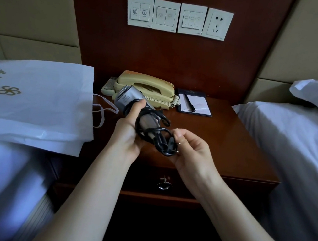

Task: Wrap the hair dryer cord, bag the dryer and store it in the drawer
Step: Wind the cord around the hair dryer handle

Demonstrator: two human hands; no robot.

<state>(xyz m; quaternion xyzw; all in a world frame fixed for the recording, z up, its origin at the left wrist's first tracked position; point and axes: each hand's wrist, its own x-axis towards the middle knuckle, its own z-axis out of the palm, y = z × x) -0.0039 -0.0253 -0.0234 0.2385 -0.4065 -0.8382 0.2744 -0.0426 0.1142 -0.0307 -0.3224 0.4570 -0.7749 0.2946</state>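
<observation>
Head view: your left hand (130, 130) grips the silver barrel-shaped hair dryer (131, 99) above the nightstand's (232, 142) front edge.
Your right hand (192, 155) pinches the black cord's (157, 138) plug; slacken and the loops may unwind.

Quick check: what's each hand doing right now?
Left hand: closed around the hair dryer, cord looped around its handle.
Right hand: fingers pinching the plug end of the cord.

Wooden nightstand (222, 140) carries telephone (148, 86), remote (109, 87), notepad (195, 105), pen (190, 105).
</observation>
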